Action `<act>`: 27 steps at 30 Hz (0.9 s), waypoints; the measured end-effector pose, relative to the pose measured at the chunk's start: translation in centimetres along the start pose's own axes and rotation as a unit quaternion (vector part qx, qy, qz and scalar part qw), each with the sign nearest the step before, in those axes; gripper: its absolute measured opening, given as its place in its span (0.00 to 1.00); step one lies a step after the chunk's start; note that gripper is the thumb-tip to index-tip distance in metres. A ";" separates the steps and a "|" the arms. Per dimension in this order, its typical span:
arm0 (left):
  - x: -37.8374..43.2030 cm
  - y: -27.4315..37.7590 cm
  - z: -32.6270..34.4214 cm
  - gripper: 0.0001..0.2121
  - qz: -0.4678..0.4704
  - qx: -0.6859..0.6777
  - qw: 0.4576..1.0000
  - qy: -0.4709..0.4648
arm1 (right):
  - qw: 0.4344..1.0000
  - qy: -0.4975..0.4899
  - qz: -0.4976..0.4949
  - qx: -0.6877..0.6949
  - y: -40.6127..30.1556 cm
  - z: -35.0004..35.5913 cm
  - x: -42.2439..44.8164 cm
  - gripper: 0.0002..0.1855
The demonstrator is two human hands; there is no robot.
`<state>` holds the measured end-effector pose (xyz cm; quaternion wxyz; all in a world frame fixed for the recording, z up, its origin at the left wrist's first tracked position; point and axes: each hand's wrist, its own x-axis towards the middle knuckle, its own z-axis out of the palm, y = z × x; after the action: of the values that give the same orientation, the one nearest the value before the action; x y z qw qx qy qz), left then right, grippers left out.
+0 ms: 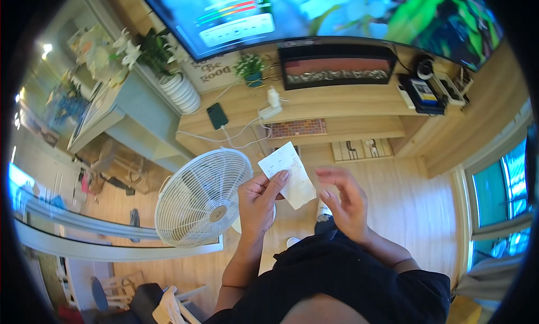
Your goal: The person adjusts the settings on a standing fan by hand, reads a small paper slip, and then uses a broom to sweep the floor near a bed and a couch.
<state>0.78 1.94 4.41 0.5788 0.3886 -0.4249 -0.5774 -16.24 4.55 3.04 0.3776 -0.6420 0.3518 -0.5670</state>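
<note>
A small white paper slip with faint print (294, 176) is pinched between the thumb and fingers of my left hand (263, 197). Its lower right corner looks ragged. To the right of the slip, my right hand (347, 200) hovers with thumb and fingers apart, holding nothing; its fingertips are slightly blurred. A white fan with a round wire grille (204, 197) stands just left of my left hand. Beyond both hands runs a light wood TV cabinet (337, 105).
On the cabinet are a charging phone (217, 115), a white power strip (270, 111), a small potted plant (250, 69) and an electric fireplace (337, 67). A large TV (328, 12) hangs above. A ribbed white vase (180, 92) stands at left. Windows (501, 189) line the right.
</note>
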 end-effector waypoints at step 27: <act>-10.8 -16.6 44.2 0.11 -0.208 0.003 0.869 -0.449 | 0.864 0.473 0.154 0.085 -6.8 -37.0 -24.3 0.09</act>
<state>-46.11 14.05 3.20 0.1911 0.1690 -0.5502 -0.7951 -55.46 25.90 0.47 0.3014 -0.2005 0.5328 -0.7649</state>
